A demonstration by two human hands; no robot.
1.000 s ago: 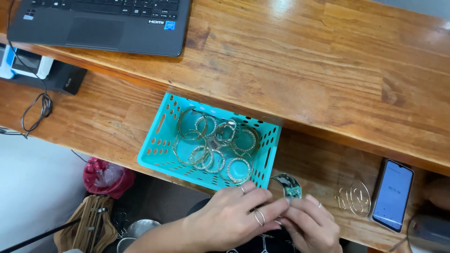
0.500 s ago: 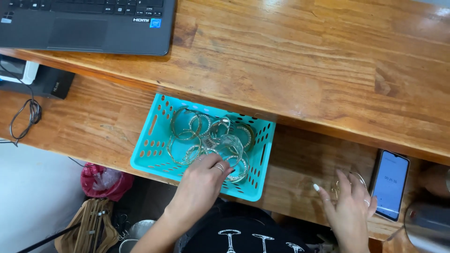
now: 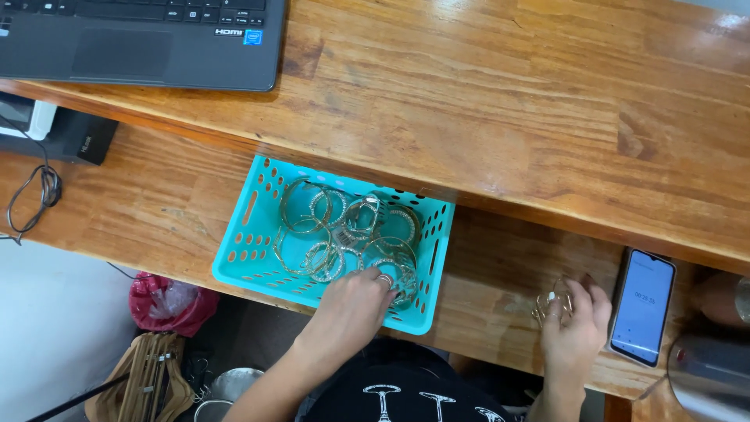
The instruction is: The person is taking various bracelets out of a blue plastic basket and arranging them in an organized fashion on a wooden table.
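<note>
Left hand inside turquoise basket on wooden worktop — fingers curled onto pile of gold bangles. Right hand beside phone, grip pinching small bangle stack — resting on worktop.

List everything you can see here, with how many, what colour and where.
basket: one, turquoise, lower shelf, centre
bangles: many, gold, in the basket
bangles on shelf: a few, gold, under the right hand
phone: one, black, screen lit, shelf at right
laptop: one, dark grey, upper desk, top left
black box: one, shelf at left
cable: one, black, far left
red bag: one, below shelf
left hand: reaching into the basket
right hand: on the loose bangles
</note>
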